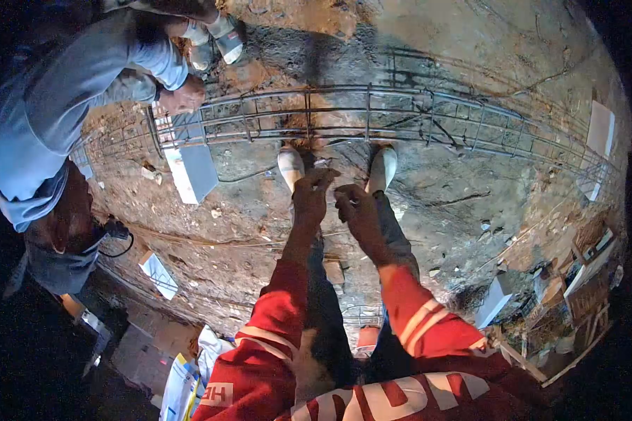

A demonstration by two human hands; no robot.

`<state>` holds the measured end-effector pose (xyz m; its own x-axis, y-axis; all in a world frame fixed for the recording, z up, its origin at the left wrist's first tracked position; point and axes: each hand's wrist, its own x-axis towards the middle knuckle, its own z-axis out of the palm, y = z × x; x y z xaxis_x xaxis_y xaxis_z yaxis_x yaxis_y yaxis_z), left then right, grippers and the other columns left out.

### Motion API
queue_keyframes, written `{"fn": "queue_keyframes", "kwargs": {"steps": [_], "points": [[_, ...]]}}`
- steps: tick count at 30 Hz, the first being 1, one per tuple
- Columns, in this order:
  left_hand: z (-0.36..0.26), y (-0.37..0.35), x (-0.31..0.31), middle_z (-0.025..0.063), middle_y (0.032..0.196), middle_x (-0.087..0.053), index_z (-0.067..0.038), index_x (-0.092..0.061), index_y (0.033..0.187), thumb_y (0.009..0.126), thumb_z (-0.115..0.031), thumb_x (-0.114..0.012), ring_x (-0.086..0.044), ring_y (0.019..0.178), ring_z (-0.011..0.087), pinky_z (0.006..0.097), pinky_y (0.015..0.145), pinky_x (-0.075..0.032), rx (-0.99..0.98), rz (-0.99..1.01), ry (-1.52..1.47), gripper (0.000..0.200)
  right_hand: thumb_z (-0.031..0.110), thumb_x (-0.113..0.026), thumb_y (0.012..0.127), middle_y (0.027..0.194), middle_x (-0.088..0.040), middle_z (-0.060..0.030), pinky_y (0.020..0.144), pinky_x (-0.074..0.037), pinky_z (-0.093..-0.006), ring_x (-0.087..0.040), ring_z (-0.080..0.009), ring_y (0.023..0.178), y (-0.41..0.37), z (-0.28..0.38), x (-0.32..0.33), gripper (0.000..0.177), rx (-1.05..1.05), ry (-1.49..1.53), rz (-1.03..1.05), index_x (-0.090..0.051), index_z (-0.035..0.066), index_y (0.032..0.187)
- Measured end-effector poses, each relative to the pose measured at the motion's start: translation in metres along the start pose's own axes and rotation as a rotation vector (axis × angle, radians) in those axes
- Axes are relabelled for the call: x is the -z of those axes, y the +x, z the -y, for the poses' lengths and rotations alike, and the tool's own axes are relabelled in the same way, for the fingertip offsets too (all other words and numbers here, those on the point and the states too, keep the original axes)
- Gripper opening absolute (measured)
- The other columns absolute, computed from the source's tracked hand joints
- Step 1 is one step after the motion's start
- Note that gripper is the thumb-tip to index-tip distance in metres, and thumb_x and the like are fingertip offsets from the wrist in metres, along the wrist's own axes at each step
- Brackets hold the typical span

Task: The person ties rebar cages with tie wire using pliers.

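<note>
Both my hands are held close together in front of my legs, on the near side of a long rebar cage (369,116). My left hand (312,198) has its fingers drawn together and pointing toward the cage. A small gap to its right, my right hand (357,209) is curled, thumb and fingers bent inward. Anything pinched in either hand is too small or dark to make out. Neither hand touches the cage, which lies across the view just beyond my shoes (381,168).
At the left a co-worker (63,91) bends over, one hand (182,96) at the cage above a pale block (192,172). More blocks stand at right (600,130) and lower left (159,275). Wooden boards (586,288) lie at lower right, and bags (182,386) at lower left.
</note>
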<state>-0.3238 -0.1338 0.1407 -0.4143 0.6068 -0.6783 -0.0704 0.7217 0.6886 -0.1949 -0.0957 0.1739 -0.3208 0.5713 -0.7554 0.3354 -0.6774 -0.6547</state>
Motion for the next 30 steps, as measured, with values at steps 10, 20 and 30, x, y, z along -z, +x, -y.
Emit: {"fn": "queue_keyframes", "kwargs": {"steps": [10,20,30], "points": [[0.040,0.106,0.067,0.0178,0.090,-0.062,-0.003,-0.065,0.093,0.080,-0.029,-0.068,-0.059,0.090,0.0367,0.0445,0.079,-0.047,-0.642,-0.230,0.823,0.029,0.021,-0.056,0.088,0.073,-0.063,-0.0194,0.062,-0.047,-0.0411,-0.062,-0.0345,0.066,0.108,-0.143,-0.090,0.022,0.409,-0.593,-0.557,-0.069,0.003,0.090],[0.036,0.186,0.059,0.0166,0.083,-0.065,-0.007,-0.069,0.091,0.079,-0.029,-0.064,-0.064,0.086,0.0293,0.0415,0.077,-0.049,-0.419,0.381,0.666,0.025,0.017,-0.061,0.086,0.074,-0.067,-0.0136,0.062,-0.047,-0.0380,-0.063,-0.0251,0.064,0.129,-0.091,-0.118,0.019,0.389,-0.286,-0.729,-0.070,0.002,0.091],[0.063,0.177,0.051,0.0132,0.095,-0.068,-0.007,-0.069,0.095,0.083,-0.024,-0.063,-0.063,0.091,0.0311,0.0408,0.084,-0.047,-0.632,0.092,0.592,0.023,0.021,-0.063,0.084,0.074,-0.068,-0.0133,0.065,-0.047,-0.0368,-0.064,-0.0238,0.066,0.130,-0.081,-0.129,0.024,0.047,-0.051,-0.704,-0.069,-0.002,0.090]]}}
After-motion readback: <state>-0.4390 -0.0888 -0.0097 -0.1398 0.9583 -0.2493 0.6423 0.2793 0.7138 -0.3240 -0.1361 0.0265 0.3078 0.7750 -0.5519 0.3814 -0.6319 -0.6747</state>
